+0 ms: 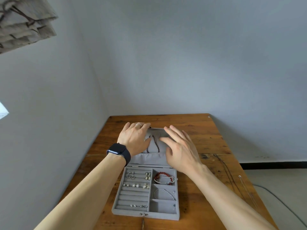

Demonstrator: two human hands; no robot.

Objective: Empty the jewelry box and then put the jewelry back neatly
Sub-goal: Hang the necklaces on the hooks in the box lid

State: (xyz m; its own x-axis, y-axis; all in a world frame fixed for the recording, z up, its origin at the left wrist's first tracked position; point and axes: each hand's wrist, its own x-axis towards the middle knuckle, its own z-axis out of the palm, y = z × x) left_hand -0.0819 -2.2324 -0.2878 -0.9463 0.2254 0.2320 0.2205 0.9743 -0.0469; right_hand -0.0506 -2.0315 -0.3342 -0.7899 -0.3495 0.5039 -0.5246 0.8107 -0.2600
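A grey velvet jewelry box [146, 214] lies open on the wooden table [207, 138], its lid [149, 159] laid back flat. Earrings [132, 175] sit in the ring rolls on the left. A red bead bracelet [163, 177] with a silver one fills the top right compartment, and a thin silver bracelet [164, 193] lies in the one below. A dark necklace [155, 143] hangs inside the lid. My left hand [135, 138] rests over the lid's far left corner, fingers over its edge. My right hand [181, 146] hovers over the lid's right side with fingers spread.
Thin chain necklaces [232, 178] lie on the table at the right, near its edge. The table stands in a corner against grey walls. A cable [282, 203] runs on the floor at the right. I wear a dark watch [118, 151] on my left wrist.
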